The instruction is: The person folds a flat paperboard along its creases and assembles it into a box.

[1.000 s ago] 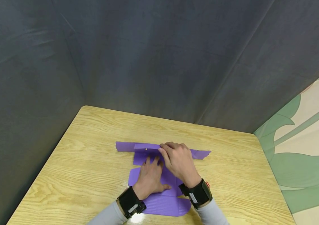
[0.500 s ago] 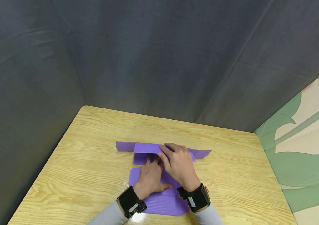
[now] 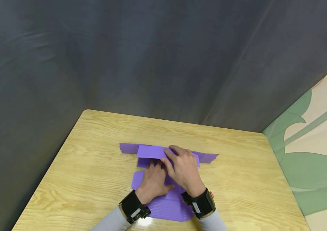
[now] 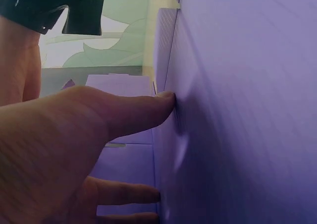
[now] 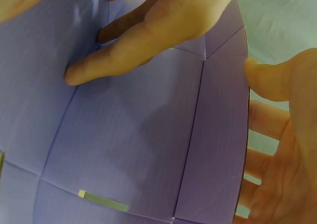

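Note:
A purple cardboard box blank (image 3: 169,208), partly folded, lies on the table. Its far wall stands up, and the top flap (image 3: 152,151) of that wall bends over towards the person. My left hand (image 3: 153,181) presses on the bottom panel with fingers spread; in the left wrist view its thumb and fingertips touch the purple board (image 4: 237,105). Extended fingers of my right hand (image 3: 185,168) lie over the right part of the flap. In the right wrist view, the right thumb touches the flap's edge, while the other fingers show partly behind it.
Narrow side strips (image 3: 129,148) of the blank stick out left and right of the far wall. Wood-grain table (image 3: 94,179) surrounds it. A dark curtain (image 3: 163,64) hangs behind, and flower-patterned cloth (image 3: 319,173) is at the right. Both wrists wear black straps (image 3: 202,203).
The top flap has tipped over towards the person under my right hand, which has shifted slightly with it. My left hand has stayed pressed on the bottom panel.

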Demonstrator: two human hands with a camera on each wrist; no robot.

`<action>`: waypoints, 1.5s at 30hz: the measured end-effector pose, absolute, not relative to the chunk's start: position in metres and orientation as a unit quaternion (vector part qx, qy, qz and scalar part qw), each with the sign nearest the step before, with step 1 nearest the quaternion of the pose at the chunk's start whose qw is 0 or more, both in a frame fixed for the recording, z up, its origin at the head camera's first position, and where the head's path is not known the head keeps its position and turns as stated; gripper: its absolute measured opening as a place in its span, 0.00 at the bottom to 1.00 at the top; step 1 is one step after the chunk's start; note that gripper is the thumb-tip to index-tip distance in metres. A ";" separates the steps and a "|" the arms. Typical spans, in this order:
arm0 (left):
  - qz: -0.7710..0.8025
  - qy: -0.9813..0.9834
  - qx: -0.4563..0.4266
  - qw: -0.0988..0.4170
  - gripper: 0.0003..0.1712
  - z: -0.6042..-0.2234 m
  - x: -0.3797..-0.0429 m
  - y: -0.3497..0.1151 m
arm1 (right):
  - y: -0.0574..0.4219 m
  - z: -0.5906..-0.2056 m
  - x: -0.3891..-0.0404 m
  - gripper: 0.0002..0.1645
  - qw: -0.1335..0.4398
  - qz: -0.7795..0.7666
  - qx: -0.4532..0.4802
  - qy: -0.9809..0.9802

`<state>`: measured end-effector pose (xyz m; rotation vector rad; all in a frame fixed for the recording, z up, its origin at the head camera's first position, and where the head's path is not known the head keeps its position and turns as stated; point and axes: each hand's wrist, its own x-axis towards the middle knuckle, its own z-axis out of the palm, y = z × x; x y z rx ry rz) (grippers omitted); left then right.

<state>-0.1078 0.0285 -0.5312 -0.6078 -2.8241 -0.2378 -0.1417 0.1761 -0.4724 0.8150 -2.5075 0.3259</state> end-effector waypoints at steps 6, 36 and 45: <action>-0.065 -0.976 -0.206 0.034 0.58 -0.504 -0.092 0.023 | 0.171 -0.471 -0.144 0.22 0.250 0.117 0.306 -0.911; -0.274 -0.944 -0.103 0.155 0.27 -0.465 -0.125 -0.039 | 0.176 -0.473 -0.142 0.23 0.237 0.118 0.294 -0.918; -0.348 -0.919 -0.108 0.152 0.17 -0.472 -0.132 -0.040 | 0.175 -0.473 -0.142 0.23 0.235 0.123 0.288 -0.920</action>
